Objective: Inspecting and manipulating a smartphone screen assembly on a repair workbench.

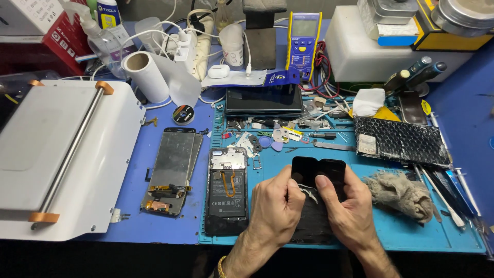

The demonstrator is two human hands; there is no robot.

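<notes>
At the bench's [170, 231] near edge, on the teal mat [406, 231], both hands, left [275, 206] and right [350, 208], close around a black phone screen [319, 172], thumbs pressing its face. Uneven pressure could crack the glass, and a slip could send it off the near edge. Open room is scant: opened phone body [227, 190] just left, grey rag [399, 193] just right.

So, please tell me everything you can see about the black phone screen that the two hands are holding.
The black phone screen is a flat, glossy, dark rectangle with rounded upper corners, looking like glass. It lies lengthwise over the teal work mat, its top end away from the person. The left hand grips its left side and the right hand its right, thumbs pressed on the face. A pale, thin strip shows between the thumbs. Its lower part looks dull and smeared.
</notes>
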